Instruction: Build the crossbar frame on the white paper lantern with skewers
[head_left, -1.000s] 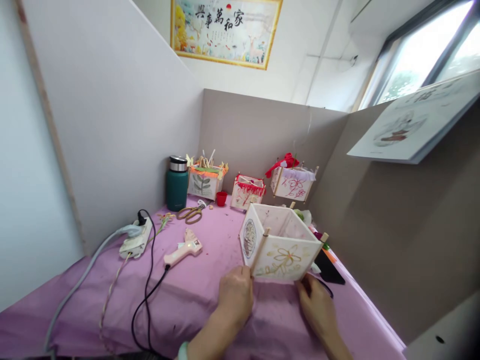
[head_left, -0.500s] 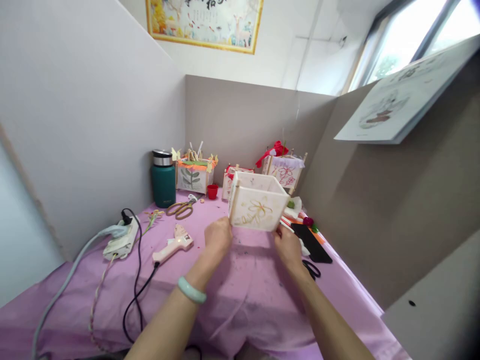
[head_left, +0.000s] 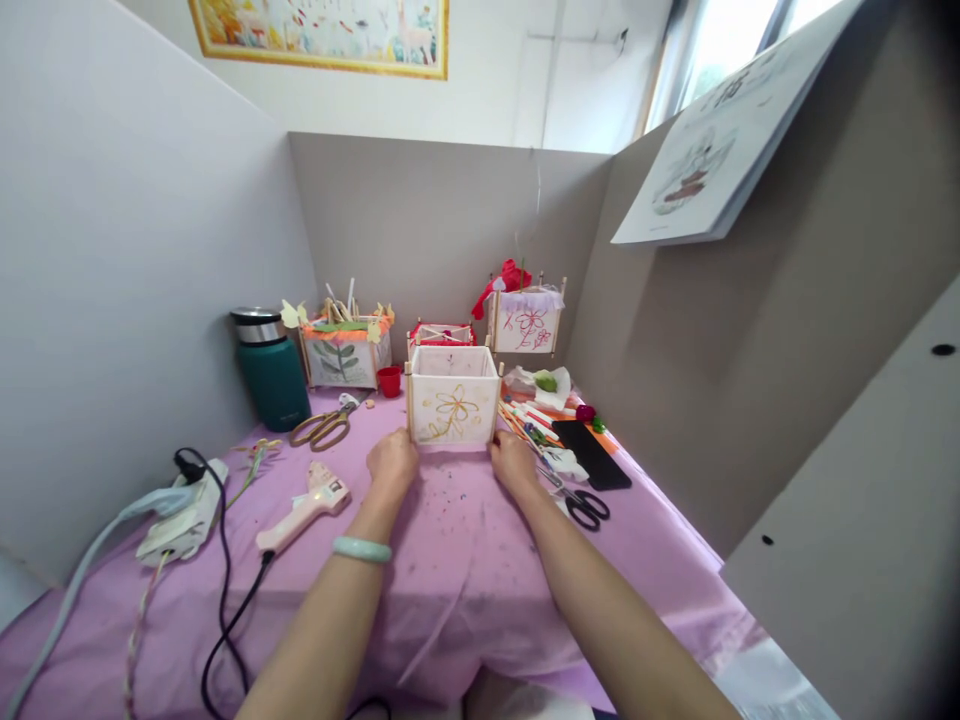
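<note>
A white square box lantern [head_left: 454, 410] with wooden corner sticks and a golden flower drawn on its front stands upright in front of me, open at the top. My left hand [head_left: 393, 464] is closed at its lower left corner, and my right hand [head_left: 514, 462] pinches the lower right corner. The fingertips of both hands are partly hidden. Behind it are a red-trimmed box [head_left: 442, 334] and, to the right, a box with a red flower drawing [head_left: 526, 325]. A light green bangle [head_left: 362, 549] circles my left wrist.
Left on the purple tablecloth [head_left: 442, 560] lie a pink glue gun [head_left: 304, 510], gold-handled scissors [head_left: 322, 428], a power strip [head_left: 184, 515] and cables. A green bottle [head_left: 271, 375] stands behind. Right are black-handled scissors [head_left: 586, 507], a black flat slab [head_left: 592, 455] and pens.
The lantern box has turned from an angled, tilted pose to upright and square-on, and sits lower against the scene. Both hands have stayed at its lower corners. My view has shifted to the right.
</note>
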